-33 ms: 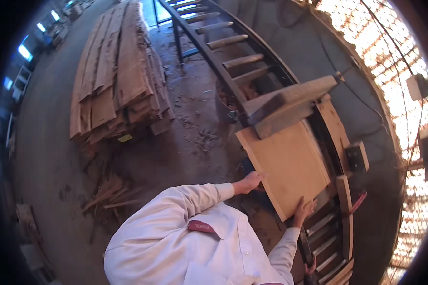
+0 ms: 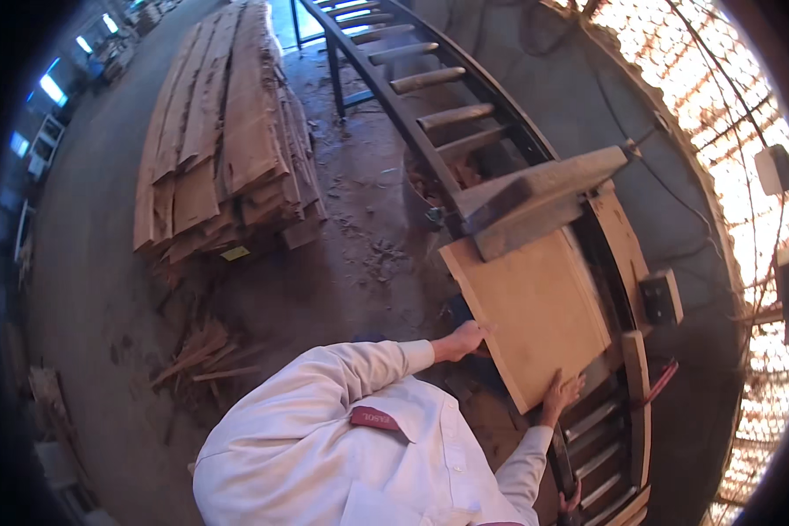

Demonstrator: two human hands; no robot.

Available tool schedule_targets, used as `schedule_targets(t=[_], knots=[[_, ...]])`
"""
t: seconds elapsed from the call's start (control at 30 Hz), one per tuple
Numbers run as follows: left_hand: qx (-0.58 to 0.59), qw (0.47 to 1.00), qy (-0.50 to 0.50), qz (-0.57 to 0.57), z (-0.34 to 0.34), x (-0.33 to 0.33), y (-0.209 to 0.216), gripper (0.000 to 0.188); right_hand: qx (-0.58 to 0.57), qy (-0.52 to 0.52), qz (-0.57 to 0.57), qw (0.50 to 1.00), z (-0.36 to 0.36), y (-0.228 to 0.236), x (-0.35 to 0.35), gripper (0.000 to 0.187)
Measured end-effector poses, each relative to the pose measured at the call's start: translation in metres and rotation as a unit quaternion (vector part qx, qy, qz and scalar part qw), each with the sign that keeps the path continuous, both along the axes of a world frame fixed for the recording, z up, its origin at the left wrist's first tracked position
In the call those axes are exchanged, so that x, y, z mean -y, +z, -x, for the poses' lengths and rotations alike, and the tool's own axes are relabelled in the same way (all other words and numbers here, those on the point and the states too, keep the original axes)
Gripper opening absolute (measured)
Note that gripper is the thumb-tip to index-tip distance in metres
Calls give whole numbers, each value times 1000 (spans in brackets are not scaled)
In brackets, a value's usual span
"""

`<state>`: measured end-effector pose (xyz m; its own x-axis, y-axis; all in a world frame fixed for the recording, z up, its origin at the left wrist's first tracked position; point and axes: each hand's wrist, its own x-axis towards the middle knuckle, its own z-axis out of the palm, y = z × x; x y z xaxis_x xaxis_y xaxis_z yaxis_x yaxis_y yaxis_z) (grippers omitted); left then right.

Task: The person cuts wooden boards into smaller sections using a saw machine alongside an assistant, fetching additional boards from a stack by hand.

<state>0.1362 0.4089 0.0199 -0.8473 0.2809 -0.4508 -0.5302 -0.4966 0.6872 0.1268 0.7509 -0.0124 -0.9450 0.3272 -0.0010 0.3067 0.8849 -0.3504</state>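
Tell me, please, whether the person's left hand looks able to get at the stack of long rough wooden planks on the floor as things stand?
Probably not. The left hand rests on the near edge of the flat pale wooden board on the roller conveyor, while the stack of planks lies well off across bare dusty floor.

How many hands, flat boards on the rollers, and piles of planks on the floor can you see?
Hands: 2, the left hand and the right hand, both on the board
Flat boards: 1, the board lying on the roller track
Piles of planks: 1, the pile on the floor
Total: 4
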Motion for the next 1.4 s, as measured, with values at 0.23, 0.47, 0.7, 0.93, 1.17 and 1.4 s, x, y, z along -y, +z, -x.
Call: schedule_targets(t=[0.23,0.47,0.7,0.93,1.17,1.4], knots=[[4,999,-13,-43,0,5,-21,43,27,29,-3,999,6,8,11,79],[18,998,-36,-56,3,16,-17,45,42,-8,-12,999,-4,6,17,82],[-40,997,27,53,56,105,-17,36,-10,64,58,996,21,23,127,80],[6,999,-9,46,68,132,4,41,-140,3,238,961,19,45,175,65],[14,994,-103,-30,15,62,35,45,-76,-202,565,796,-39,83,126,51],[25,854,-516,-60,2,2,24,40,-132,-232,454,850,-114,96,-1,43]])
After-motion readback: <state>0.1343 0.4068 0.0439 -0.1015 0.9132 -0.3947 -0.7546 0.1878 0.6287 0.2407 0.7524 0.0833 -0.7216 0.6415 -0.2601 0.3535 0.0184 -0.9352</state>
